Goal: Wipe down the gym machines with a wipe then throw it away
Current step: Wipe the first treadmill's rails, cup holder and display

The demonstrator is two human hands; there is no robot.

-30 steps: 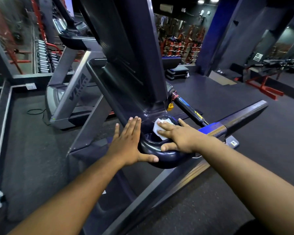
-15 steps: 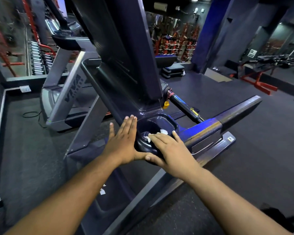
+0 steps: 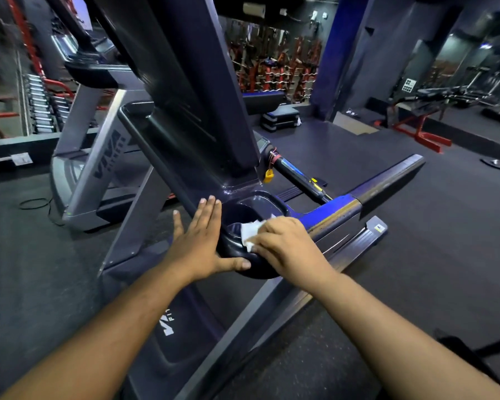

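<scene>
A white wipe [image 3: 250, 230] is pressed by the right hand [image 3: 283, 243] against the rim of a dark cup holder [image 3: 259, 204] at the near corner of a treadmill [image 3: 185, 111] console. The fingers of that hand are curled over the wipe, which shows as a crumpled patch past the knuckles; the rest of it is hidden under the palm. The left hand [image 3: 198, 243] is laid flat against the left side of the same corner, its fingers straight and close together, pointing up and away, and its thumb stretched out along the lower edge of the cup holder, nearly reaching the right hand. Nothing is held in the left hand.

A blue and silver handrail [image 3: 384, 184] runs from the cup holder away to the right. A small yellow clip [image 3: 269, 176] hangs just behind the console, beside a black bar [image 3: 298, 177]. A second treadmill [image 3: 98, 157] with grey uprights stands to the left on the dark rubber floor [image 3: 416, 255]. Red weight racks [image 3: 274, 70] are seen in the background, and a red-framed bench [image 3: 425, 128] at the far right.
</scene>
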